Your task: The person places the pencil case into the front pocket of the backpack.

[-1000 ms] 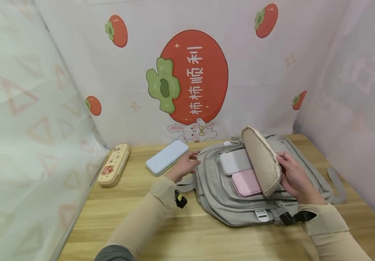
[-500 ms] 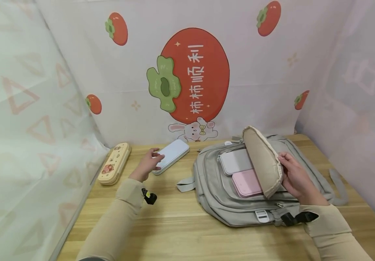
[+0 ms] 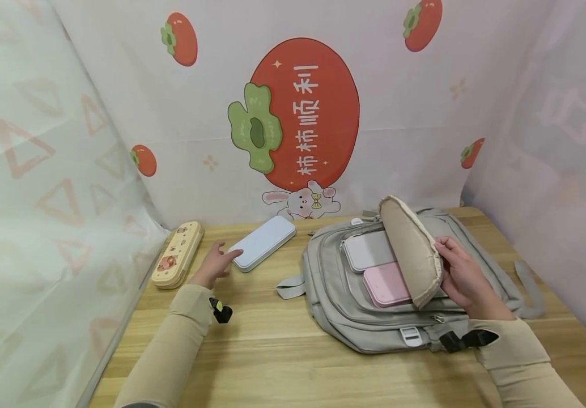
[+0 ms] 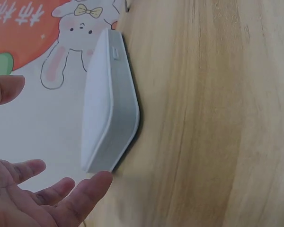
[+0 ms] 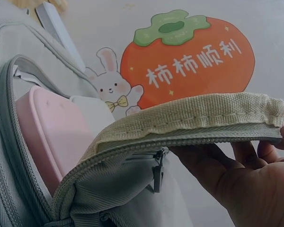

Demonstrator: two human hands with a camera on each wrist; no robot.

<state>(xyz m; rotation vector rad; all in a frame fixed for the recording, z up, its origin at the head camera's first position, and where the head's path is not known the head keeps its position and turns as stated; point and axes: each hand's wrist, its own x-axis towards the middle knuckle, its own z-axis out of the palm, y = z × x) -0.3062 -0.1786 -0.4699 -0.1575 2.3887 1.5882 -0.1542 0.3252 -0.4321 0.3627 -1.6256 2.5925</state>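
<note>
In the head view, my left hand [image 3: 213, 265] is spread at the near left end of a pale blue pencil case [image 3: 264, 241] lying on the table. The left wrist view shows the fingers apart, fingertips right at the case's [image 4: 104, 109] end. My right hand [image 3: 462, 277] pinches the edge of the front pocket flap [image 3: 410, 255] of a grey backpack [image 3: 323, 283] and holds it raised. Inside the pocket lie a white case [image 3: 368, 252] and a pink case [image 3: 386, 284], their right ends hidden by the flap. The right wrist view shows the fingers beneath the flap [image 5: 189, 116].
A cream pencil case with printed pictures [image 3: 178, 255] lies at the table's left edge. A grey strap [image 3: 291, 288] sticks out left of the backpack, another strap [image 3: 530, 292] on its right. A printed cloth wall [image 3: 211, 113] stands behind the table [image 3: 293, 362].
My left hand has moved left from beside the backpack to the near left end of the blue pencil case. The right hand keeps holding the flap up.
</note>
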